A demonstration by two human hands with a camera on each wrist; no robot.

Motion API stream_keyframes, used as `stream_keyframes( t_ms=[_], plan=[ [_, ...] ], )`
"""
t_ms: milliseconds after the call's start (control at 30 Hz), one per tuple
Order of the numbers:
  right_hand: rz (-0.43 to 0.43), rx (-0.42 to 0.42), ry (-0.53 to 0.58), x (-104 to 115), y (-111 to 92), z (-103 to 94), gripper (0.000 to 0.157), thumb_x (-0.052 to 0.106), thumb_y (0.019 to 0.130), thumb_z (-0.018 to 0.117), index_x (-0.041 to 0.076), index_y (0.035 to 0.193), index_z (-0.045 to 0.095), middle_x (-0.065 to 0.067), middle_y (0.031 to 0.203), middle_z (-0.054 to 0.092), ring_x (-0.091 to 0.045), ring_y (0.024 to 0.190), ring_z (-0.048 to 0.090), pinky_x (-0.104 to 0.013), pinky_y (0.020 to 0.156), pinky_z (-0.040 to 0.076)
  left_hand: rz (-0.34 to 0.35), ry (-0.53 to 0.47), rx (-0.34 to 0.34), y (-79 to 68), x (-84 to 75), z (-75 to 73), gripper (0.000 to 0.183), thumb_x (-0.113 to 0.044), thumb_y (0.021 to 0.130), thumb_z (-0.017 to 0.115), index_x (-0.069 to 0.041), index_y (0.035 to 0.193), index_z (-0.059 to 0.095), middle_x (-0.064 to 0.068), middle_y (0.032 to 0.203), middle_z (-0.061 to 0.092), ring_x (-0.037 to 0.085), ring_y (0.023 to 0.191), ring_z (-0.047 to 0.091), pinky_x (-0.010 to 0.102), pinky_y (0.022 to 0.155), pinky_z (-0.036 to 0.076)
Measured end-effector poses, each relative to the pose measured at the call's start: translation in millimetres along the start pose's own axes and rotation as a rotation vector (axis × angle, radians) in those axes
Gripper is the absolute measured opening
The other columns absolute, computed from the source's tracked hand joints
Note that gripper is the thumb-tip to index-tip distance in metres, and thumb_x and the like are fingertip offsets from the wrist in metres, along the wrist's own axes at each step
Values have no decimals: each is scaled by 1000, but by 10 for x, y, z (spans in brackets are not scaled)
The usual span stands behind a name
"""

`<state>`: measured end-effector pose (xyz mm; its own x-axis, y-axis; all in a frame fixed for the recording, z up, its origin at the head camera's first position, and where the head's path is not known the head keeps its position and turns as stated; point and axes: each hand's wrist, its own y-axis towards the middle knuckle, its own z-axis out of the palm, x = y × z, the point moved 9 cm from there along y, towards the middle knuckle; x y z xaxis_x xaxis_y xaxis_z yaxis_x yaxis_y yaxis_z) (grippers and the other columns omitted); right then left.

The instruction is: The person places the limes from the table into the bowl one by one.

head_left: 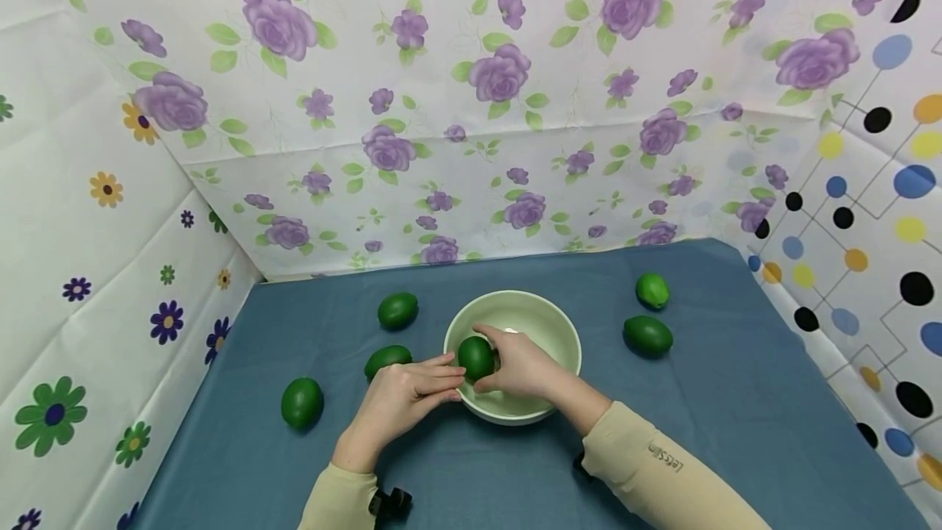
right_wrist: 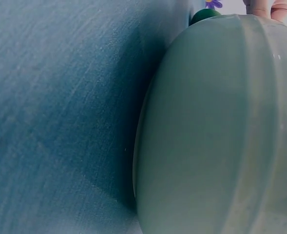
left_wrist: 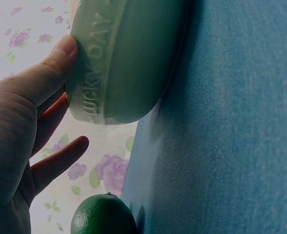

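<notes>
A pale green bowl [head_left: 562, 342] stands on the blue cloth, with raised lettering on its outer wall in the left wrist view. Inside its left part, my right hand [head_left: 521, 362] grips a dark green lime [head_left: 475, 357] between thumb and fingers. My left hand [head_left: 412, 391] holds the bowl's left rim. In the left wrist view its thumb lies against the outer wall [left_wrist: 119, 58], the fingers pass behind the rim, and the little finger sticks out free. Another lime [head_left: 386, 360] lies just beyond the left hand, partly covered by it.
On the left lie a lime [head_left: 397, 311] farther back and a lime [head_left: 302, 403] nearer me. Two more limes, one dark [head_left: 648, 336] and one brighter [head_left: 652, 290], lie right of the bowl. Patterned sheets [head_left: 441, 145] wall in the blue cloth [head_left: 706, 399] at back and sides.
</notes>
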<state>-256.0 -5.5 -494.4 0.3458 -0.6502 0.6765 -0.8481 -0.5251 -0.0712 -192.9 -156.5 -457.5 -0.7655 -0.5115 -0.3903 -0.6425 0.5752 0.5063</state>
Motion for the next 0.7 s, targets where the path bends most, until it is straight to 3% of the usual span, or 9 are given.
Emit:
stream_keyframes(
  t_ms=[200,500,700],
  plan=[
    [0,2,-5,13,-17,-12,97,30,84,96,8,163,45,-12,139,68,-26,115,69,-44,92,61,2,2,-2,-1,2,0,30,-31,90,87,-20,119,86,-9,124,77,16,123,71,29,85,64],
    [-2,4,-1,24,-34,-38,96,30,84,96,8,163,46,-11,138,69,-24,109,70,-43,90,60,-17,-12,12,2,13,4,30,-30,92,85,-21,120,85,-10,126,76,12,126,68,28,85,63],
    [5,2,67,11,-79,-90,90,30,88,92,11,163,46,-13,146,65,-33,123,68,-49,97,60,-15,-45,17,-4,18,16,30,-28,93,85,-17,121,85,-8,126,77,18,126,70,30,89,63]
  ],
)
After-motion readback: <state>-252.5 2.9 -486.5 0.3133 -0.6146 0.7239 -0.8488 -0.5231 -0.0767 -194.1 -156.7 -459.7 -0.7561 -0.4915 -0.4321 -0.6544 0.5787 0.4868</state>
